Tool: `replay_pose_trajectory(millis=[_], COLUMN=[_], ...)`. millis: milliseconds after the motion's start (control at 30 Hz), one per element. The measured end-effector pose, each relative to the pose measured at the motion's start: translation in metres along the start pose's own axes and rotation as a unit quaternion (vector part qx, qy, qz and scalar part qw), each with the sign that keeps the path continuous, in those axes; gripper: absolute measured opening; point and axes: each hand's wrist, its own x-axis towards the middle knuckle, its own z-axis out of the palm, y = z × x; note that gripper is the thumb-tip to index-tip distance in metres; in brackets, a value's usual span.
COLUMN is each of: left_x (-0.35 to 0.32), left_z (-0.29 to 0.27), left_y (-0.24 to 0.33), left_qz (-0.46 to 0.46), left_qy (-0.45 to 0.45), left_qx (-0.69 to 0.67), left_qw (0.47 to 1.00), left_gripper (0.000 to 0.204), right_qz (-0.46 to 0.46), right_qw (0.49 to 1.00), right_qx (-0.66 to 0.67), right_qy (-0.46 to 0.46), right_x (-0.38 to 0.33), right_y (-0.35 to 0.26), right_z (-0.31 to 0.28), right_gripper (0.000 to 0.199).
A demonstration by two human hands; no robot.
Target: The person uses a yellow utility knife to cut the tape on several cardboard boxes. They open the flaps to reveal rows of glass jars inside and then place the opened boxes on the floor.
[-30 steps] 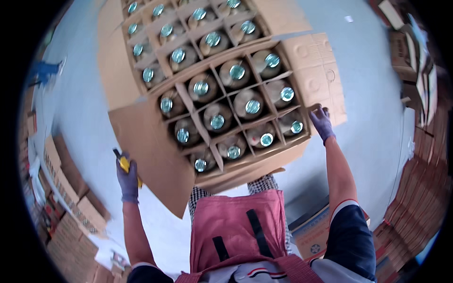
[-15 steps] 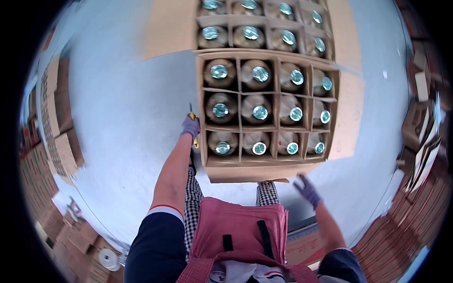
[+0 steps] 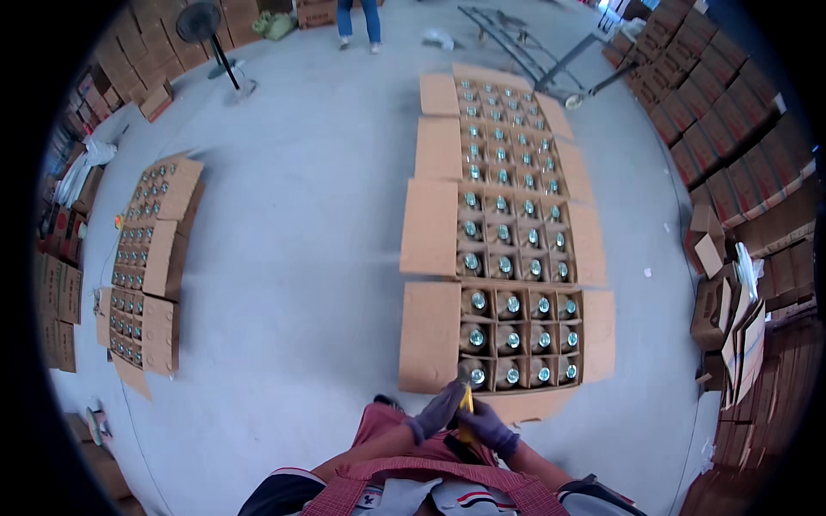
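Note:
A yellow utility knife [image 3: 466,402] points away from me between my two gloved hands, in front of my pink apron [image 3: 379,430]. My left hand [image 3: 435,414], in a purple glove, presses against its left side with the fingers together. My right hand [image 3: 490,428], gloved alike, is closed on it from the right. Just beyond the hands stands the nearest open carton [image 3: 521,393], its flaps folded out. Cardboard dividers part it into cells, with a glass bottle [image 3: 477,338] with a shiny greenish top in each.
More open cartons of bottles [image 3: 516,232] run away from me in a row. Another such row [image 3: 161,258] stands at left. A wheeled cart [image 3: 525,52], a standing fan [image 3: 202,26] and a person's legs [image 3: 360,21] are at the far end. Stacked cartons [image 3: 731,112] line the right side.
My view has lifted, showing the whole carton row and far floor. My flap-side left hand, with the knife, and my free right hand have come together at my apron.

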Motion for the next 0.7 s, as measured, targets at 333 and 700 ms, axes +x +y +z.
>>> replay_pose_trajectory(millis=[333, 700], left_x=[0.040, -0.065], left_z=[-0.260, -0.693], left_y=[0.095, 0.150], left_qz=[-0.105, -0.057], left_qy=[0.084, 0.494], left_qx=[0.057, 0.090], left_qw=[0.989, 0.863], left_gripper=[0.037, 0.050], right_qz=[0.166, -0.120], right_qw=[0.925, 0.953], right_qx=[0.064, -0.131], right_qy=[0.336, 0.247], right_x=[-0.061, 0.285], right_y=[0.097, -0.258], right_z=[-0.152, -0.036], right_gripper=[0.020, 0.034])
